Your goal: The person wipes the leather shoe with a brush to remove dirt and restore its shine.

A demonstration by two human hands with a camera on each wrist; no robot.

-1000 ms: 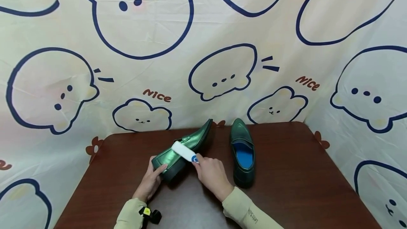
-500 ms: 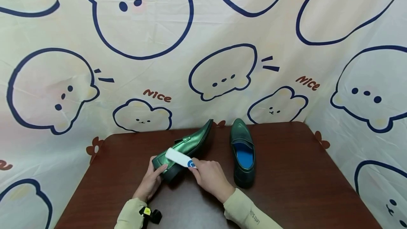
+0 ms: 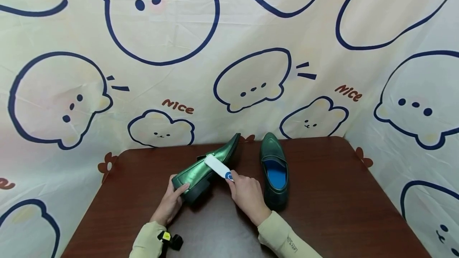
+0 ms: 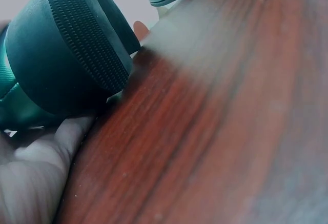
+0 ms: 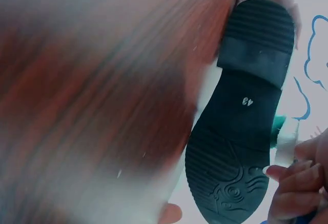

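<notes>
A metallic green loafer point(image 3: 199, 174) is tipped on its side over the table, toe pointing to the back right. My left hand point(image 3: 169, 204) grips it round the heel, thumb on the near side; the left wrist view shows the dark heel point(image 4: 66, 39) above that hand point(image 4: 36, 178). My right hand point(image 3: 248, 196) holds a white brush point(image 3: 218, 166) with a round blue mark, its flat white back across the loafer's upper. In the right wrist view the black sole point(image 5: 233, 116) faces the camera, and the fingers point(image 5: 300, 193) hold the brush beside it. Its bristles are mostly hidden.
A second green loafer point(image 3: 274, 170) with a blue insole stands upright to the right of my right hand. The dark brown wooden table point(image 3: 330, 194) ends at a printed cloth backdrop point(image 3: 229, 51). A black strap device point(image 3: 172, 241) sits on my left wrist.
The brush first slid down toward the loafer's heel, then back up and right toward the toe, my right hand going with it. My left hand and the loafer stay nearly still.
</notes>
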